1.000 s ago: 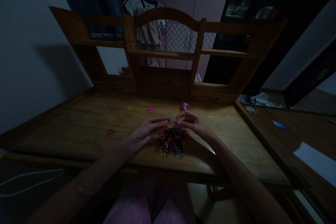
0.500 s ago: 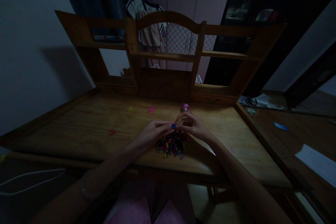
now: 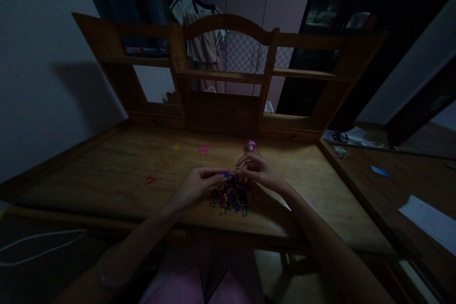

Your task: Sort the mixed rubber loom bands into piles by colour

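A heap of small coloured loops (image 3: 231,195) lies on the wooden desk (image 3: 107,175) in front of me. My left hand (image 3: 199,184) hovers at the heap's left edge, fingertips pinched on a small blue loop (image 3: 225,175). My right hand (image 3: 257,170) is just above the heap's far right side, fingers curled and pinched close to the left fingertips. What the right fingers hold is too small and dark to name. Both hands nearly touch over the heap.
Loose loops lie on the desk: a yellow one (image 3: 175,147), a pink one (image 3: 204,149) and a red one (image 3: 150,180). A small pink-topped object (image 3: 251,144) stands behind my right hand. A wooden shelf unit (image 3: 228,76) rises at the back. Papers (image 3: 427,221) lie on the right-hand surface.
Both hands have dropped a little toward the heap and drawn closer together. The left fingers have curled in from stretched to pinched.
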Motion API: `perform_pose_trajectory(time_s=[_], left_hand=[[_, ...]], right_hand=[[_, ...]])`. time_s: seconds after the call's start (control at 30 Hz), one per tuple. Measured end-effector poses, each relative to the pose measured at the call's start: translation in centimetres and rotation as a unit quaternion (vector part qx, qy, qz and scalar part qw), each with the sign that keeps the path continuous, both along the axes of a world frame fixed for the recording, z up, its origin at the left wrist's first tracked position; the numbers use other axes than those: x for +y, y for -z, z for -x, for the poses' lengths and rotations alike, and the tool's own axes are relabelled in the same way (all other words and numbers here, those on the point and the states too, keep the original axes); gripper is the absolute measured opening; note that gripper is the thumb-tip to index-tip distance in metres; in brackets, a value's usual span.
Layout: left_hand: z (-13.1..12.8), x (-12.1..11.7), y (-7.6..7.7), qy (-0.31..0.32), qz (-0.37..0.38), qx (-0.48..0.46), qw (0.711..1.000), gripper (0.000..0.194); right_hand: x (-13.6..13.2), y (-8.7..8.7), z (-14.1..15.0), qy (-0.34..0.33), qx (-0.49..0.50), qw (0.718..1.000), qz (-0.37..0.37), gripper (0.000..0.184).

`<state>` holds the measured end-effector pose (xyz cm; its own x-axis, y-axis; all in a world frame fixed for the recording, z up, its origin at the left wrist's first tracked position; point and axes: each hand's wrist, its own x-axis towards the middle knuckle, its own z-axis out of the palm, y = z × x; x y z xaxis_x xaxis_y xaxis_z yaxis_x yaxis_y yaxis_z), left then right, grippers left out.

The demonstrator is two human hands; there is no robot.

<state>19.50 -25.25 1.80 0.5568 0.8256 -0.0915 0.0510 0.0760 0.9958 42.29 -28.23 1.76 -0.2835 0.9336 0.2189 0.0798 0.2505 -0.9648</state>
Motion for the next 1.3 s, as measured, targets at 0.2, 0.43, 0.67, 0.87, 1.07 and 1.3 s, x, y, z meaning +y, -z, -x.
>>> perform_pose_trajectory(time_s=[0.2,0.43,0.67,0.87,1.07,1.3], left_hand=[[6.4,1.3,2.5,-0.137,-0.05,0.104,0.984,0.038],[8.8,2.7,3.5,-0.15,-0.229,0.238,0.932,0.033],[9.4,3.5,4.4,-0.103,-0.341,0.293,0.887,0.039],[9.9,3.8,4.3,-0.098,-0.375,0.317,0.865,0.033],[9.3,3.1,3.4,-0.145,-0.408,0.308,0.847,0.03],[3.7,-1.8,0.8,-0.048,-0.383,0.22,0.896,0.024]], right_hand=[[-0.2,-0.3,0.0,0.027,-0.007,1.0,0.003,0.024],[0.0,0.1,0.1,0.03,-0.011,0.999,0.016,0.028],[-0.2,-0.5,-0.5,0.063,-0.031,0.998,-0.011,0.025],[-0.3,-1.0,-0.6,0.069,-0.039,0.996,-0.03,0.02],[-0.2,-0.9,-0.6,0.071,-0.03,0.997,-0.026,0.02],[-0.2,-1.0,-0.9,0.084,-0.036,0.995,-0.043,0.018]])
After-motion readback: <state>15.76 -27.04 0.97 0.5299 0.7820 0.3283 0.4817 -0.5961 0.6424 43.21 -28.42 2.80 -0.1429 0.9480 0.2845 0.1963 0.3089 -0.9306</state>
